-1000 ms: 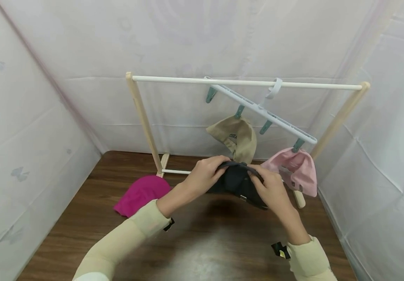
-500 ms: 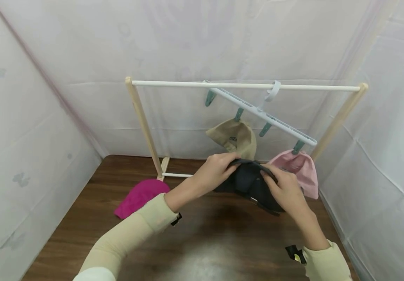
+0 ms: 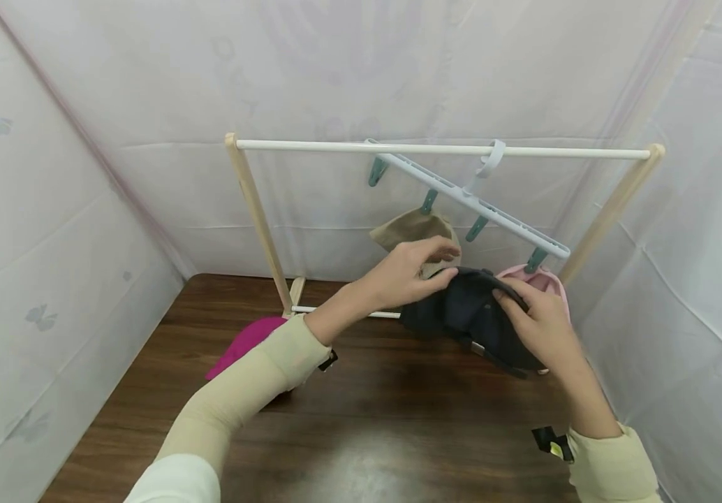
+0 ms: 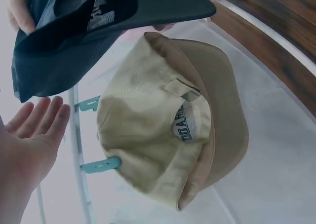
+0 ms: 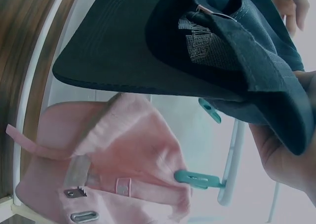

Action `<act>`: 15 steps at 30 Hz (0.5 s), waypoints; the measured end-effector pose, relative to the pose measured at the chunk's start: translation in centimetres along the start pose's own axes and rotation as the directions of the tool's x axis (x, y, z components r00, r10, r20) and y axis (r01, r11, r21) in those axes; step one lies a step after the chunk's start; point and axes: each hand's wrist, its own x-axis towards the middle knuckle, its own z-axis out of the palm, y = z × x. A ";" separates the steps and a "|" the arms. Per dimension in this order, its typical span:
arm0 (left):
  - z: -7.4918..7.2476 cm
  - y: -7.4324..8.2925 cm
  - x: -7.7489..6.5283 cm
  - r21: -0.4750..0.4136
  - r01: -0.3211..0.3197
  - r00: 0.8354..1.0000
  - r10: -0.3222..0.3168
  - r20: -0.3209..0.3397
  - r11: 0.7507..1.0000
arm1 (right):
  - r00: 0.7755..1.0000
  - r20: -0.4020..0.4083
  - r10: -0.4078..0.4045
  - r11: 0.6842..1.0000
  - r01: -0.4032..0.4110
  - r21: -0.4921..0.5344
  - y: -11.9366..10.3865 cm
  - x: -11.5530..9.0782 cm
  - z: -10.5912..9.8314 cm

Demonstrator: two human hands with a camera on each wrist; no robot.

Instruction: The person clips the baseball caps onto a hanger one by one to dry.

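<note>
**Dark cap in right hand, left hand just beside it**

Right hand (image 3: 543,328) pinches the rim of the dark cap (image 3: 461,307), thumb against fingers. Left hand (image 3: 408,272) holds nothing: four fingers extended side by side, slightly bent, near the cap; can't tell if the thumb touches it. Cap is in the air over the right half of the table (image 3: 361,433), toward the far edge, brim down.

Writing: dark cap's inner label (image 5: 205,46) is printed, too blurred to read. Beige cap (image 4: 143,100) has a gray inner patch (image 4: 183,125), dark block letters, partly covered, not fully legible.

Materials: dark cap is matte fabric, crown creased, brim curved and stitched, small shiny piece near its lower edge. Pink cap (image 5: 133,160) is soft cloth with strap and metal buckle, clipped at the hanger's (image 3: 436,183) right end. Beige one hangs from the second clip from the left end. Hanger is pale blue, clips teal. Magenta cap (image 3: 244,342) sits on the wood-grain table, left side, partly behind the left sleeve.
</note>
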 end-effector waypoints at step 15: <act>0.9 -1.9 5.3 -0.291 0.429 0.903 -0.395 0.170 0.855 | 0.998 0.004 0.063 0.996 -0.063 0.061 0.5 -0.3 0.0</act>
